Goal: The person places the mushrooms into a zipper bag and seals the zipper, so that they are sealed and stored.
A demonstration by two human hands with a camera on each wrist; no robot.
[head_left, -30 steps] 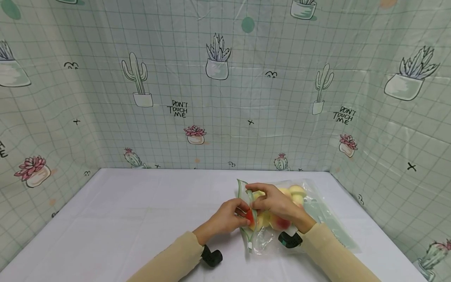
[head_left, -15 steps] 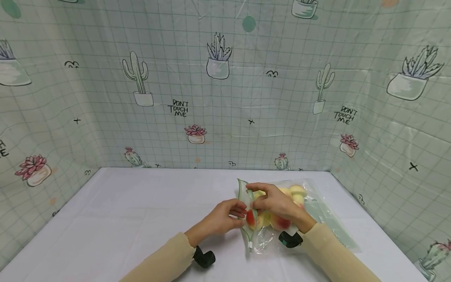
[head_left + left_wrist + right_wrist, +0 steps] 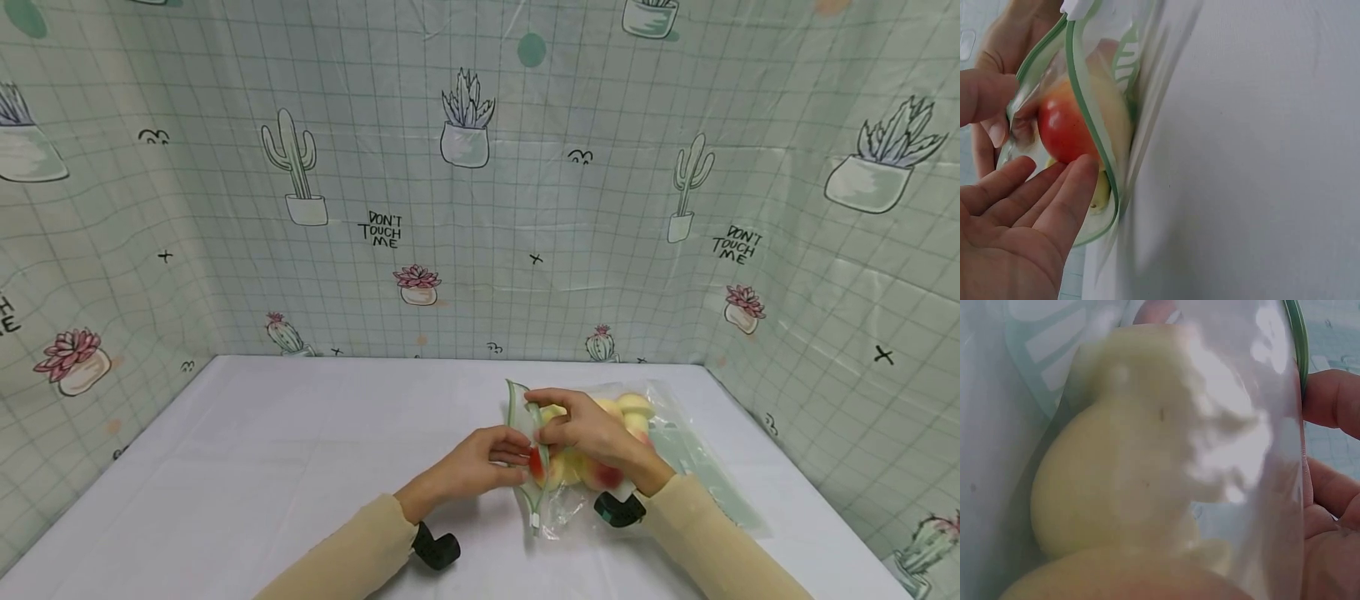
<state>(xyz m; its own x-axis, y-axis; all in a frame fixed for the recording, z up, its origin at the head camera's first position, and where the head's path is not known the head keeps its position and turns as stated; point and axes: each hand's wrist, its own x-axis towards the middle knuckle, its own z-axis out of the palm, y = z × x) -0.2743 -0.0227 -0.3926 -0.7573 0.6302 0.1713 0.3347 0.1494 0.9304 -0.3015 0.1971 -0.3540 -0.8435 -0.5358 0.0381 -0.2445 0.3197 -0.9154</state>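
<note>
A clear zip bag (image 3: pixel 555 508) with green zip edges lies on the right half of the table, its mouth facing left and parted. Just inside the mouth sits a glossy red-and-yellow fruit (image 3: pixel 1063 128), apple-like in look. My left hand (image 3: pixel 480 462) is at the opening, palm up in the left wrist view, with nearly straight fingertips (image 3: pixel 1085 169) touching or almost touching the fruit's underside. From above, my right hand (image 3: pixel 588 429) pinches the upper zip edge between thumb and fingers. Through the plastic in the right wrist view, a pale yellow rounded piece (image 3: pixel 1104 481) shows, blurred by glare.
Deeper in the bag lie a pale mushroom-shaped piece (image 3: pixel 634 408) and a yellow-and-red peach-like fruit (image 3: pixel 602 475). The bag's flat end (image 3: pixel 705 475) spreads right. A white cloth covers the table (image 3: pixel 300 467), with a patterned curtain (image 3: pixel 480 275) around it.
My left hand drew back slightly left from the bag mouth, its fingers loosening, then moved a little right again to the red fruit. The right hand stays on the bag edge.
</note>
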